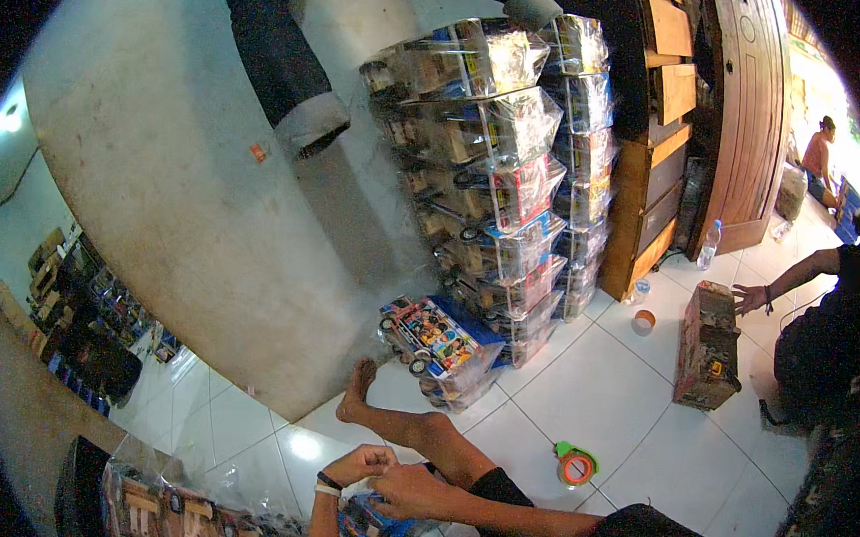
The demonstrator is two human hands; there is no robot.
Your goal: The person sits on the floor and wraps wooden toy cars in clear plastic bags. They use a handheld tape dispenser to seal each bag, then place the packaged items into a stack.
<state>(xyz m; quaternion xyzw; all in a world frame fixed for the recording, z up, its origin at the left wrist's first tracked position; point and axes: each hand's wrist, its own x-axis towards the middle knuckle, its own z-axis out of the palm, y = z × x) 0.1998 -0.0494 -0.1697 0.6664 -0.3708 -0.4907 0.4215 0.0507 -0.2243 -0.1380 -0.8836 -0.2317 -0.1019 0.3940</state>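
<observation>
My left hand (359, 464), with a dark and a pale band at the wrist, meets my right hand (408, 491) at the lower middle. Fingers of both are closed and pressed together. Whatever they pinch is too small or hidden to make out. Just below them lies a blue toy truck (363, 522) in clear plastic, partly covered by my hands and arms. My bare leg (420, 430) stretches out beyond them. Past my foot, a plastic-wrapped toy truck (433, 338) with a colourful picture on its side rests on another wrapped one.
Tall stacks of wrapped toy trucks (514, 175) stand against the wall. More wrapped trucks (174, 514) sit at lower left. A green tape dispenser (576, 464), a tape roll (644, 321), a bottle (710, 244) and a wooden box (709, 350) are on the tiles. A person's hand (751, 300) reaches to the box.
</observation>
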